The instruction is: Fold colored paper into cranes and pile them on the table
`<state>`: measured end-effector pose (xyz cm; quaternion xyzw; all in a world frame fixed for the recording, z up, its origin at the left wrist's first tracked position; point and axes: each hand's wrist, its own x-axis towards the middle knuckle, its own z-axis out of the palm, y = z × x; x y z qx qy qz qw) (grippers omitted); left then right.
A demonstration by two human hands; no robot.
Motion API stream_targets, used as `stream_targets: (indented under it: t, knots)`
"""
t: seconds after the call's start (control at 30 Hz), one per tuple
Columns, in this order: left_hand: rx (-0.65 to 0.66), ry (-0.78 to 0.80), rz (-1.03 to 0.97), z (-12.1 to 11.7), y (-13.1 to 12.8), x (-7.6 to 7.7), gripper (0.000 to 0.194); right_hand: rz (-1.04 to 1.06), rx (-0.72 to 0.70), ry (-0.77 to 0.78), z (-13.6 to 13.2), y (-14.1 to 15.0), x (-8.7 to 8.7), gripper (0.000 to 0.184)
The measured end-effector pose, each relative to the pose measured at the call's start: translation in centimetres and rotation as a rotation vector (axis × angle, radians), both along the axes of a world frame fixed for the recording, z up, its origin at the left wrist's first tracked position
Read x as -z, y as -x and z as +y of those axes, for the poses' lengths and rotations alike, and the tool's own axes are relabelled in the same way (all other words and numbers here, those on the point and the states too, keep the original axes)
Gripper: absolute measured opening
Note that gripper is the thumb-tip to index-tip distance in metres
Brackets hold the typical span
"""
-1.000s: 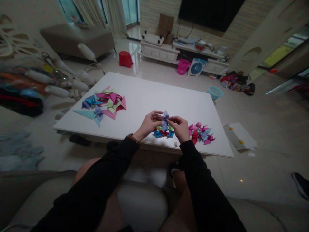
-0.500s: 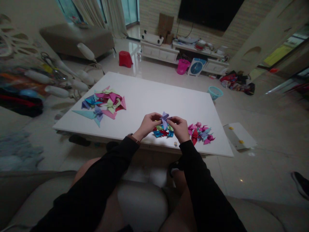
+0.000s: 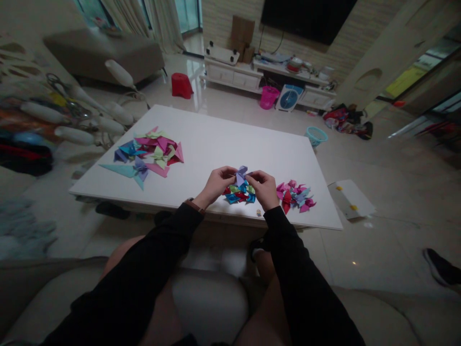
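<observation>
A purple origami paper crane (image 3: 240, 177) is held up between my two hands, over the front part of the white table. My left hand (image 3: 218, 183) pinches its left side, and my right hand (image 3: 265, 187) pinches its right side. Just below it lies a cluster of blue, red and green folded papers (image 3: 238, 196), partly covered by my hands. Beside my right hand rests a pile of pink, red and light blue folded paper pieces (image 3: 296, 196). A wider heap of folded papers (image 3: 153, 151) in pink, green, blue and purple spreads over the table's left side.
The white table (image 3: 223, 139) stands in front of my seat. A small sticker or token (image 3: 258, 212) is at its front edge. Around it are a red stool (image 3: 182, 85), a teal basket (image 3: 317, 136), a white board (image 3: 351, 199) on the floor, and a shoe (image 3: 441, 266) at right.
The camera view has shifted slightly, so the whole scene sits a little further left. Both hands keep hold of the purple paper crane, which appears slightly turned.
</observation>
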<state>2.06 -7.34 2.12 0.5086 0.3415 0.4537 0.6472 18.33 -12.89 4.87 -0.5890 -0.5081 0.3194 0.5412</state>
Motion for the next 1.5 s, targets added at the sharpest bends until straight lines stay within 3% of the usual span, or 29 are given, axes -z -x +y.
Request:
stream_targets:
  t: [0.6, 0.87, 1.0, 1.13, 1.23, 1.3, 1.5]
  knots:
    - [0.011, 0.041, 0.007, -0.1, 0.0, -0.1, 0.036, 0.030, 0.011, 0.013, 0.1, -0.2, 0.3, 0.024]
    - [-0.077, 0.074, 0.086, 0.2, 0.0, 0.0, 0.036, -0.158, 0.107, -0.016, -0.3, -1.1, 0.3, 0.017]
    - [-0.115, 0.111, 0.115, 0.6, 0.0, -0.2, 0.029, -0.348, 0.258, -0.013, 0.2, -4.8, 0.1, 0.019]
    - [-0.107, 0.122, 0.121, 0.7, 0.0, -0.6, 0.022, -0.603, 0.423, 0.107, 2.5, -11.2, 0.7, 0.025]
    - [-0.086, 0.133, 0.126, 0.7, 0.1, -1.0, 0.017, -0.841, 0.456, 0.387, 4.4, -15.7, 2.3, 0.029]
    - [-0.085, 0.146, 0.126, 0.8, 0.2, -1.2, 0.015, -0.887, 0.457, 0.494, 5.2, -17.9, 3.7, 0.030]
    - [-0.099, 0.152, 0.135, 1.0, 0.6, -1.8, 0.016, -1.020, 0.434, 0.595, 5.2, -20.2, 7.0, 0.030]
